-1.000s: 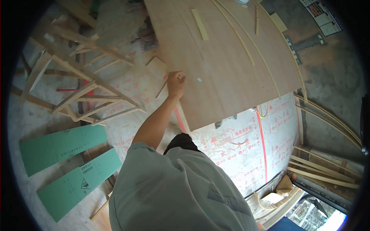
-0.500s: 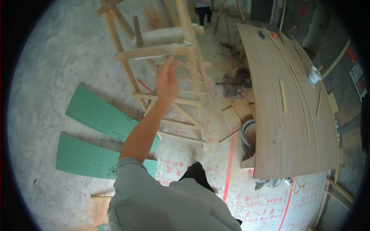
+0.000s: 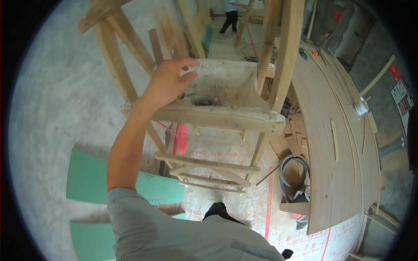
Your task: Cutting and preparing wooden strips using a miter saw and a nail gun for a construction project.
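Observation:
A rough wooden trestle stands in front of me, with a worn, stained top board. My left hand reaches up to that board's left end, its fingers curled over the edge and gripping it. Something small and white shows at the fingertips; I cannot tell what it is. My grey-sleeved arm rises from the lower left. My right hand is out of sight.
A large curved plywood sheet lies to the right with thin wood strips and a small white pot on it. A coiled hose sits below its edge. Green boards lie on the floor. Another person stands far off.
My left hand left the plywood sheet's edge, swung over to the trestle and now grips its top board. The view has moved much closer to the trestle.

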`<state>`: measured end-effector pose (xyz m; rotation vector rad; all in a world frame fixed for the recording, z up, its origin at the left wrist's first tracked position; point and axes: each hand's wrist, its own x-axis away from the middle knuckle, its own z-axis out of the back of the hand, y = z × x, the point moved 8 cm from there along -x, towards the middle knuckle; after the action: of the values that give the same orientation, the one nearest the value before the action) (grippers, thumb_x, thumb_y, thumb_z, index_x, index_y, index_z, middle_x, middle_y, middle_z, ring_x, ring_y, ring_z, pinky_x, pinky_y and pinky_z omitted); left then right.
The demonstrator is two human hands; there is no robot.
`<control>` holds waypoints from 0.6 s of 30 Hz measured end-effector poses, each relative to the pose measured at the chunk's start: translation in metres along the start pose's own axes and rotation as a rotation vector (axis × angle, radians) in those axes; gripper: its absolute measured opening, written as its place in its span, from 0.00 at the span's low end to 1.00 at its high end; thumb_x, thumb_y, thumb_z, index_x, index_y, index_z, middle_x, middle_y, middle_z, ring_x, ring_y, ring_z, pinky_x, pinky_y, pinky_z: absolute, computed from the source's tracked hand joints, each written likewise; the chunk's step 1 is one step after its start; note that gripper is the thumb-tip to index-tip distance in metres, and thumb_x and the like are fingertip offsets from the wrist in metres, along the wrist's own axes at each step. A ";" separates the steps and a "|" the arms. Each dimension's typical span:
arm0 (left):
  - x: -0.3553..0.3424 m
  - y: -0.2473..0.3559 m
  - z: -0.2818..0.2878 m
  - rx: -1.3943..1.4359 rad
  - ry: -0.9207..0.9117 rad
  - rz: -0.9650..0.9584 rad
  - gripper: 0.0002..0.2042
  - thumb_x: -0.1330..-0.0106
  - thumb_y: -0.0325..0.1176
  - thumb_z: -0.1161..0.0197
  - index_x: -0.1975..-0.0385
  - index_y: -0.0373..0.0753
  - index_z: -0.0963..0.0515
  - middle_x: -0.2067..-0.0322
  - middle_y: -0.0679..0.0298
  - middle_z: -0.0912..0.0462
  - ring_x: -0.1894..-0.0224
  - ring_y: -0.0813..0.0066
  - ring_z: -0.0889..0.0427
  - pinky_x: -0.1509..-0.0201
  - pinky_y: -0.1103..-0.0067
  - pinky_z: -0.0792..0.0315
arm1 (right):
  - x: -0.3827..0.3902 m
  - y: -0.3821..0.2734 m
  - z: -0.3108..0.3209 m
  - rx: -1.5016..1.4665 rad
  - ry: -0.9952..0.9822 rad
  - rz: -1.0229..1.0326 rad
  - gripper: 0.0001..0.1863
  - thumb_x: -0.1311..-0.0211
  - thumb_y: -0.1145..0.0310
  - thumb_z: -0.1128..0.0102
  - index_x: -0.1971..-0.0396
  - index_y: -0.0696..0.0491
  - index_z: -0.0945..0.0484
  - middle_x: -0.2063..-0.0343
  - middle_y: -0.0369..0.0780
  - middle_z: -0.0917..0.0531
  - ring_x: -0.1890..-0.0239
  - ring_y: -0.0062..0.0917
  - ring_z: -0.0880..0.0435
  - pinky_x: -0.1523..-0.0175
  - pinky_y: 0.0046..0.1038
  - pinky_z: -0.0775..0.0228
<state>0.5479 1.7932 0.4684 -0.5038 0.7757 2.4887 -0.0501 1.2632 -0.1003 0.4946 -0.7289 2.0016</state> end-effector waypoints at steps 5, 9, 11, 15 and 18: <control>0.007 0.037 0.010 0.147 0.300 -0.093 0.11 0.36 0.31 0.34 0.57 0.35 0.19 0.60 0.55 0.15 0.57 0.61 0.16 0.52 0.71 0.25 | 0.017 -0.011 -0.013 -0.002 0.021 -0.062 0.18 0.43 0.58 0.38 0.63 0.58 0.15 0.66 0.53 0.13 0.59 0.47 0.12 0.53 0.44 0.22; 0.003 0.021 0.003 0.131 0.246 -0.093 0.08 0.37 0.29 0.34 0.61 0.34 0.19 0.62 0.54 0.15 0.59 0.58 0.15 0.56 0.69 0.24 | 0.023 -0.016 -0.026 -0.006 0.022 -0.104 0.18 0.43 0.58 0.38 0.63 0.59 0.15 0.66 0.53 0.13 0.59 0.47 0.12 0.54 0.44 0.22; -0.016 -0.001 -0.014 0.074 0.030 -0.051 0.09 0.37 0.27 0.34 0.59 0.33 0.19 0.63 0.55 0.15 0.60 0.61 0.16 0.55 0.71 0.25 | 0.023 -0.018 -0.033 -0.001 0.015 -0.115 0.18 0.43 0.58 0.38 0.64 0.59 0.15 0.66 0.53 0.13 0.60 0.47 0.12 0.54 0.44 0.22; -0.041 -0.032 -0.092 -0.080 -0.667 -0.065 0.11 0.41 0.25 0.33 0.58 0.32 0.19 0.64 0.53 0.15 0.59 0.58 0.16 0.53 0.68 0.25 | 0.018 -0.019 -0.045 0.011 -0.006 -0.129 0.18 0.43 0.57 0.38 0.64 0.59 0.15 0.66 0.53 0.13 0.60 0.47 0.12 0.54 0.44 0.23; -0.028 -0.042 -0.137 -0.340 -0.981 -0.112 0.12 0.43 0.25 0.32 0.59 0.32 0.19 0.64 0.50 0.16 0.57 0.53 0.16 0.53 0.65 0.25 | 0.014 -0.019 -0.054 0.009 -0.022 -0.140 0.18 0.43 0.57 0.38 0.64 0.59 0.15 0.66 0.53 0.13 0.60 0.47 0.12 0.54 0.44 0.23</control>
<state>0.6211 1.7314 0.3576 0.5479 -0.0631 2.3404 -0.0436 1.3150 -0.1264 0.5580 -0.6808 1.8725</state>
